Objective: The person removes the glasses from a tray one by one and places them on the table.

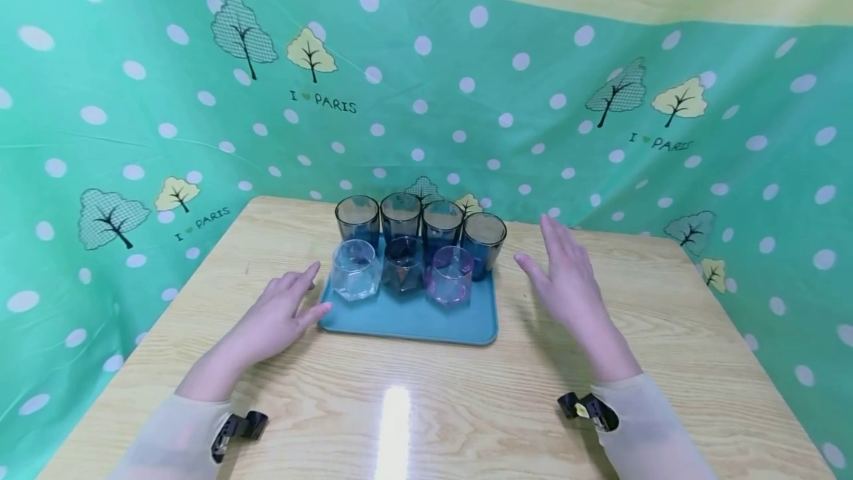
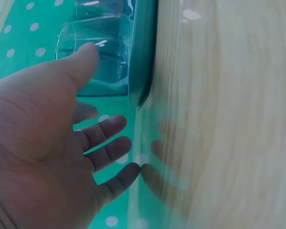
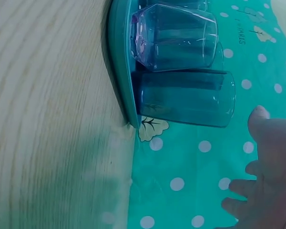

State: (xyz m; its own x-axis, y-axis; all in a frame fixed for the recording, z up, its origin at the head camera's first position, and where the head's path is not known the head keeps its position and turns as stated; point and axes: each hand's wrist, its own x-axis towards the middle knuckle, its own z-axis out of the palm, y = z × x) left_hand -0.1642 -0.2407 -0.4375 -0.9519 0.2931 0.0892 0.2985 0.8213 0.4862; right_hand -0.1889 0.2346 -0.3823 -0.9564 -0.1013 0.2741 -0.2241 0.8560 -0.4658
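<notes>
Pale sleeves (image 1: pixel 176 439), two; left grip (image 1: pixel 281 313) and right grip (image 1: pixel 568 276), both spread; blue tray (image 1: pixel 413 323), seven crowded tumblers (image 1: pixel 403 267) possibly toppling if tilted unevenly.

The off-white left sleeve (image 1: pixel 175 439) bears a black left camera (image 1: pixel 229 437), the matching right sleeve (image 1: pixel 653 432) a yellow-marked black right camera (image 1: pixel 589 407).
</notes>
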